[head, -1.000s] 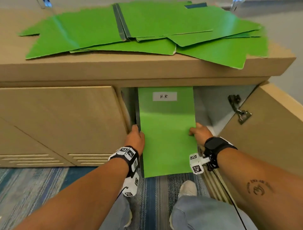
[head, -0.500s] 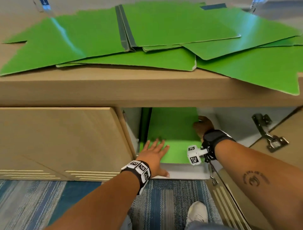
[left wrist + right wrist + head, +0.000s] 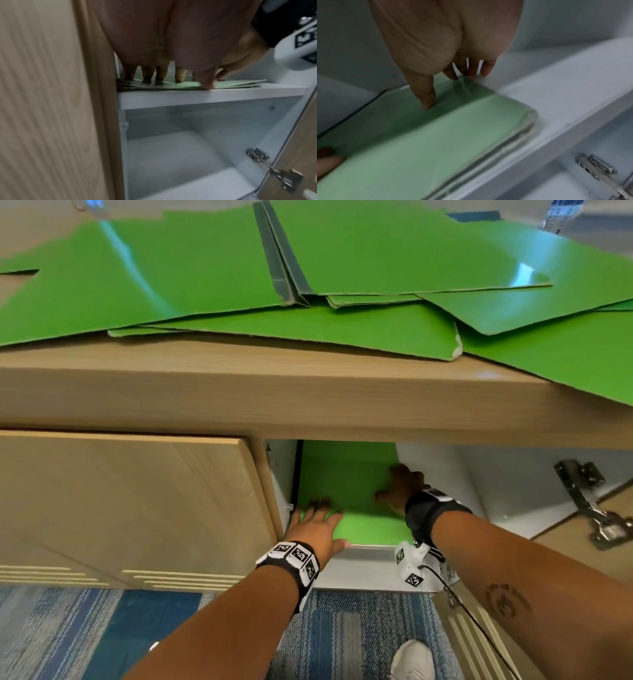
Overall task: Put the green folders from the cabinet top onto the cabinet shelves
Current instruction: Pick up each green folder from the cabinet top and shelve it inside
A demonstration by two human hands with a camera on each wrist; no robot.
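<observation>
Several green folders (image 3: 342, 333) lie spread over the wooden cabinet top (image 3: 274, 392). Inside the open cabinet a stack of green folders (image 3: 349, 481) lies flat on the upper white shelf (image 3: 363, 550). My left hand (image 3: 320, 510) presses on the stack's front left with straight, spread fingers (image 3: 161, 73), and its thumb sits at the front edge of the stack (image 3: 231, 84). My right hand (image 3: 394, 484) is at the stack's right edge. Its thumb presses the top folder (image 3: 453, 135), and its fingers (image 3: 486, 67) point down at the edge onto the shelf (image 3: 547, 94).
The cabinet's right door (image 3: 582, 549) stands open with a metal hinge (image 3: 589, 508). The left door (image 3: 130, 508) is closed. Below the shelf is a white lower compartment (image 3: 188, 155). Blue striped carpet (image 3: 102, 628) and a white shoe (image 3: 411, 659) are underneath.
The labelled folder went from sticking out of the cabinet to lying fully on the shelf. My left hand let go of its edge and now lies flat on top.
</observation>
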